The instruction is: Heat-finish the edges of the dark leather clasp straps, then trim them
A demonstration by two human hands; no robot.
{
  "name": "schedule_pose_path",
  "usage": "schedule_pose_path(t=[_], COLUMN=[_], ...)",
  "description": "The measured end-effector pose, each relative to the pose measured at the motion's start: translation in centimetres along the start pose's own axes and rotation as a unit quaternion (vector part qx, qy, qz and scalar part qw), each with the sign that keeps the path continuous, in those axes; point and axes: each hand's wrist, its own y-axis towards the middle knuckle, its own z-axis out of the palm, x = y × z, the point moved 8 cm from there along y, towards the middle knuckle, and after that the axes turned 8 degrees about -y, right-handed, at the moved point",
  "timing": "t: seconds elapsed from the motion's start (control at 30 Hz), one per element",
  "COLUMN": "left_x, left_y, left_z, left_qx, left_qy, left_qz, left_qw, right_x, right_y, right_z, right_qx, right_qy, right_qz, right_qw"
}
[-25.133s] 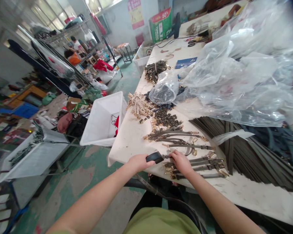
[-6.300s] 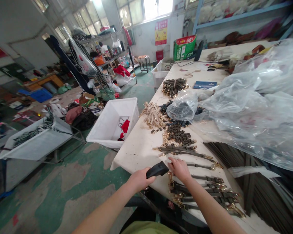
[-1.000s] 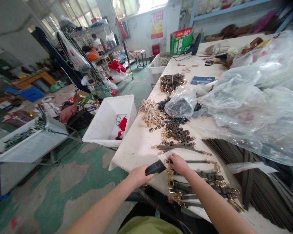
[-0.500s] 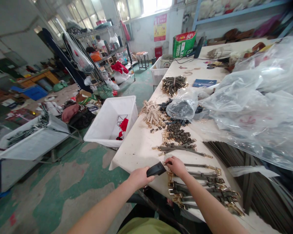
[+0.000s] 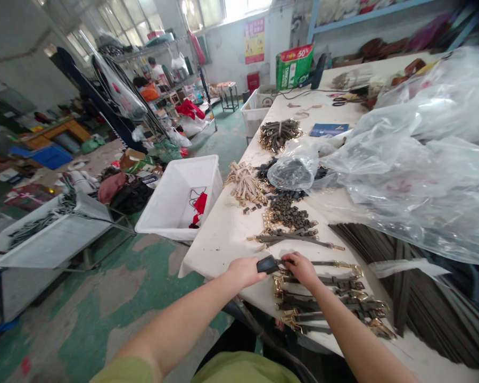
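At 10 o'clock from the hands, a white plastic crate (image 5: 163,230) stands beside the counter, with a red cloth (image 5: 200,205) lying inside it. At 11 o'clock on the pale, scuffed counter (image 5: 219,239) lies a tied bundle of beige straps with gold fittings (image 5: 245,183). The left hand (image 5: 243,271) is closed around a black plastic hand tool (image 5: 268,264), its exact kind unclear, with the tool's tip just beside the topmost of the olive-brown straps with gold buckles (image 5: 323,263). The right hand (image 5: 301,267) lies curled on that strap near its left end, though whether it grips or only presses cannot be told. More of these straps lie side by side at 4 o'clock, close to the counter's near edge. At 12 o'clock sits a heap of small dark pieces (image 5: 287,213). Clear polythene sheeting (image 5: 415,175) billows at 2 o'clock, above a stack of long dark strips (image 5: 399,298) at 3 o'clock.

The likeliest trouble is the strap shifting under a light right-hand hold, letting the tool's tip skid. The heavy buckles could also drag neighbouring straps over the near edge if one is pulled. Any sag in the sheeting could bury or disturb the laid-out rows.
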Motion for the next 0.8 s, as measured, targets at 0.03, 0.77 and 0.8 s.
schedule_pose_path(t=[0.03, 0.77, 0.8], left_x=[-0.1, 3.9, 4.5], left_y=[0.1, 0.8, 0.4], left_z=[-0.1, -1.0, -1.0], left_qx=[0.001, -0.018, -0.02], left_qy=[0.003, -0.12, -0.134], left_qz=[0.004, 0.027, 0.031], left_qw=[1.0, 0.992, 0.99], right_x=[0.0, 3.8, 4.7], right_y=[0.0, -2.3, -3.7], right_z=[0.1, -6.4, -8.8], right_qx=[0.0, -0.113, -0.183], right_qy=[0.004, 0.145, 0.192], right_qz=[0.0, 0.038, 0.036], right_qw=[1.0, 0.982, 0.963])
